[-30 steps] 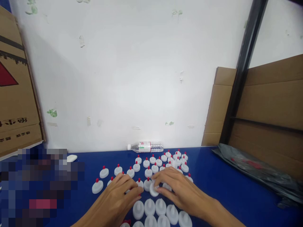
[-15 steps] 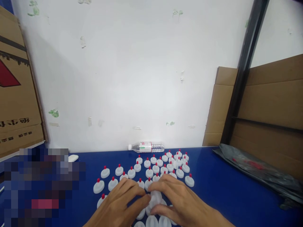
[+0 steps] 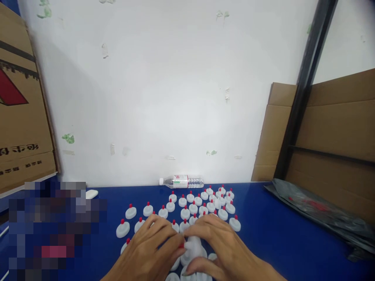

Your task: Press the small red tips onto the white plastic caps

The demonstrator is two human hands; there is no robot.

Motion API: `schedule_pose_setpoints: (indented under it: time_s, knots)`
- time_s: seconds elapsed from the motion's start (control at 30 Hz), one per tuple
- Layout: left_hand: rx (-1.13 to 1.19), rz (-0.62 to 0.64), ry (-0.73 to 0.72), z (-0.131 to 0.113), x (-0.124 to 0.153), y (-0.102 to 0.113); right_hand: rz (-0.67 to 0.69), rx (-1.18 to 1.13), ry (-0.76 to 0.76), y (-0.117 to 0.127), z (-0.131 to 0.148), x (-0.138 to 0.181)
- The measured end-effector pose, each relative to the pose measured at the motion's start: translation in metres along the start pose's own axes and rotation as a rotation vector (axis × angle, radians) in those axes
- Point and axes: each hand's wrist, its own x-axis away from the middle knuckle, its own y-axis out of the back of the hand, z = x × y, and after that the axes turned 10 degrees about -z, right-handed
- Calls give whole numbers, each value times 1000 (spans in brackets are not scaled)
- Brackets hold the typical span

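Low over the blue table, my right hand point(image 3: 222, 246) curls its thumb and fingers around a small, flattened white plastic bottle point(image 3: 193, 245). The bottle is tilted, with its neck toward my left hand point(image 3: 152, 244). Thumb and fingers of that hand pinch a red cap point(image 3: 181, 246) at the neck; whether it is fully seated I cannot tell. White bottles with red caps point(image 3: 185, 213) stand upright beyond both hands, partly hidden by them. Below the held bottle lie several white bottles point(image 3: 189, 271), with no caps visible on them.
A clear drink bottle point(image 3: 187, 182) lies along the white wall. At the right are a dark plastic bag point(image 3: 316, 207) and cardboard sheets point(image 3: 336, 125). A printed carton point(image 3: 26, 117) stands left, above a blurred-out area. A white object point(image 3: 91, 194) lies at the back left.
The bottle in my right hand has turned so its neck faces left. My left fingers have closed in on the neck, and a red cap now shows between them.
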Motion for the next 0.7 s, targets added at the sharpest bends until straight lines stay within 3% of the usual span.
schedule_pose_setpoints:
  time_s: [0.2,0.43,0.63,0.7]
  knots:
    - [60,-39,52,3,2,-2,121,-99,-74,-1,-5,7]
    - [157,-16,81,-5,-15,2,57,-78,95,-8,-11,8]
    - [45,60,68,13,-8,5,82,-18,-76,-5,-2,1]
    - [24,147,91,24,2,6,89,18,-107,-1,-5,-1]
